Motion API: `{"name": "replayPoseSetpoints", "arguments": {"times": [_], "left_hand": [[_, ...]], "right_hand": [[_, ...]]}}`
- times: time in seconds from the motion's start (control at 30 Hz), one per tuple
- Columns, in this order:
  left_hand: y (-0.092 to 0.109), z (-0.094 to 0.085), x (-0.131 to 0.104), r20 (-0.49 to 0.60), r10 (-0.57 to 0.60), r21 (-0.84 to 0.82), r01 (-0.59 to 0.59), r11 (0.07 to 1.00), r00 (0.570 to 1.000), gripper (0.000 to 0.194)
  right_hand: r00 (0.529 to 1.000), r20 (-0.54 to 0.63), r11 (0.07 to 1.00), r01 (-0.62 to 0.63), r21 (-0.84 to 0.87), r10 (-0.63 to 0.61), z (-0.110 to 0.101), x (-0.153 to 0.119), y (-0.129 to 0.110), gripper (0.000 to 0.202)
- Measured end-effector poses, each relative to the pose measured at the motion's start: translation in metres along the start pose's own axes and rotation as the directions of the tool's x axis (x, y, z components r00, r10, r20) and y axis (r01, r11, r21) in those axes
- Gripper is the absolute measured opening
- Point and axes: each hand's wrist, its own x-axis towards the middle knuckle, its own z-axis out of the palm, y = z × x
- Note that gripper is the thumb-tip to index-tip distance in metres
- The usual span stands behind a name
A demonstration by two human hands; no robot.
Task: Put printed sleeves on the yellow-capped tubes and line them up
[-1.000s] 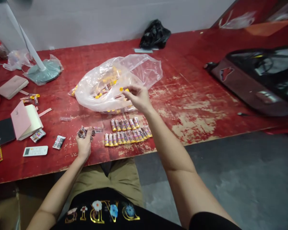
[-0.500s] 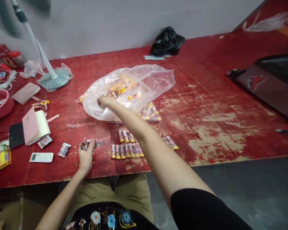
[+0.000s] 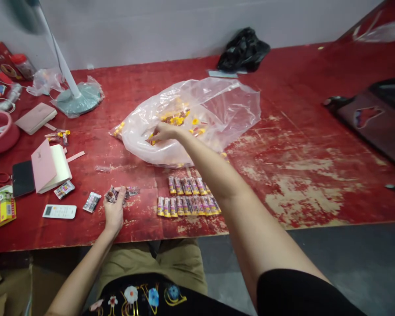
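My left hand [image 3: 115, 210] is closed on printed plastic wrappers [image 3: 111, 195] at the table's front edge; part of them sticks out past my thumb. My right hand [image 3: 164, 131] reaches into the mouth of a clear plastic bag [image 3: 230, 105]. Its fingers curl down among small tubes with yellow caps [image 3: 177, 118], and what they grip is partly hidden. In front of the bag, printed tubes with yellow ends lie side by side in two rows: a back row [image 3: 186, 186] and a front row [image 3: 184, 206]. My right forearm covers the right end of these rows.
Left of my left hand lie a small printed packet [image 3: 92, 202], a white remote [image 3: 59, 211], a phone [image 3: 23, 179] and an open pink notebook [image 3: 43, 169]. A fan stand [image 3: 75, 98] and a black bag [image 3: 245, 50] stand at the back. A dark case [image 3: 365, 118] is at right.
My right hand has shifted within the bag's mouth, and its fingers now show more clearly beside the yellow caps. My left hand keeps its hold on the wrappers. The view has turned slightly.
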Motion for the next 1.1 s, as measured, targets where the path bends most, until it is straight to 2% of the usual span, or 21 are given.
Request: {"name": "replayPoseSetpoints", "arguments": {"times": [0.07, 0.13, 0.2, 0.27, 0.33, 0.37, 0.43, 0.47, 0.5, 0.53, 0.63, 0.7, 0.77, 0.87, 1.0, 1.1], "left_hand": [[-0.001, -0.001, 0.0, -0.014, -0.009, -0.006, 0.009, 1.0, 1.0, 0.041], [-0.001, -0.001, 0.0, -0.019, -0.02, -0.015, 0.02, 1.0, 1.0, 0.042], [-0.001, 0.001, -0.001, -0.007, -0.021, -0.022, 0.021, 1.0, 1.0, 0.042], [0.0, 0.004, -0.001, 0.014, -0.013, -0.022, 0.013, 1.0, 1.0, 0.042], [0.002, 0.006, -0.001, 0.033, 0.001, -0.016, 0.0, 1.0, 0.999, 0.041], [0.003, 0.008, 0.0, 0.041, 0.012, -0.009, -0.012, 1.0, 0.999, 0.04], [0.007, 0.011, 0.001, 0.05, 0.045, 0.009, -0.046, 0.999, 0.998, 0.039], [0.009, 0.013, 0.001, 0.052, 0.062, 0.016, -0.063, 0.998, 0.997, 0.039], [0.01, 0.015, 0.0, 0.054, 0.077, 0.017, -0.078, 0.997, 0.996, 0.039], [0.011, 0.018, 0.0, 0.056, 0.087, 0.012, -0.088, 0.996, 0.995, 0.039], [0.013, 0.024, -0.006, 0.073, 0.091, -0.027, -0.09, 0.996, 0.993, 0.041], [0.012, 0.028, -0.013, 0.089, 0.09, -0.045, -0.086, 0.995, 0.992, 0.041], [0.01, 0.032, -0.022, 0.112, 0.09, -0.054, -0.084, 0.995, 0.99, 0.041], [0.009, 0.037, -0.036, 0.148, 0.084, -0.07, -0.075, 0.995, 0.985, 0.041], [0.01, 0.045, -0.054, 0.223, 0.07, -0.068, -0.056, 0.996, 0.972, 0.042], [0.016, 0.05, -0.068, 0.301, 0.014, -0.054, 0.002, 0.999, 0.954, 0.047]], "right_hand": [[1.0, -0.015, 0.968, 0.026, 0.249, -0.023, -0.007, -0.014, 0.008, 0.025], [0.998, -0.055, 0.858, 0.054, 0.512, -0.03, -0.01, -0.025, 0.013, 0.023], [0.994, -0.106, 0.769, 0.066, 0.636, 0.003, -0.011, -0.033, 0.015, 0.024], [0.988, -0.147, 0.746, 0.071, 0.662, 0.037, -0.011, -0.037, 0.015, 0.026], [0.972, -0.215, 0.795, 0.054, 0.605, 0.097, -0.012, -0.044, 0.013, 0.025], [0.945, -0.294, 0.834, 0.042, 0.55, 0.146, -0.012, -0.051, 0.011, 0.025], [0.836, -0.497, 0.881, 0.037, 0.472, 0.231, -0.007, -0.073, 0.001, 0.024], [0.779, -0.574, 0.877, 0.066, 0.475, 0.252, -0.003, -0.088, -0.006, 0.024], [0.746, -0.613, 0.851, 0.122, 0.511, 0.261, 0.003, -0.107, -0.015, 0.024], [0.74, -0.619, 0.798, 0.195, 0.571, 0.262, 0.012, -0.128, -0.026, 0.025], [0.774, -0.573, 0.589, 0.338, 0.734, 0.27, 0.044, -0.19, -0.06, 0.031], [0.776, -0.55, 0.47, 0.379, 0.797, 0.308, 0.066, -0.223, -0.08, 0.033], [0.772, -0.537, 0.41, 0.392, 0.823, 0.34, 0.084, -0.244, -0.093, 0.031], [0.747, -0.552, 0.412, 0.401, 0.818, 0.37, 0.101, -0.265, -0.102, 0.025], [0.686, -0.602, 0.46, 0.415, 0.785, 0.408, 0.116, -0.29, -0.105, 0.026], [0.628, -0.663, 0.525, 0.433, 0.732, 0.407, 0.126, -0.31, -0.107, 0.031]]}}
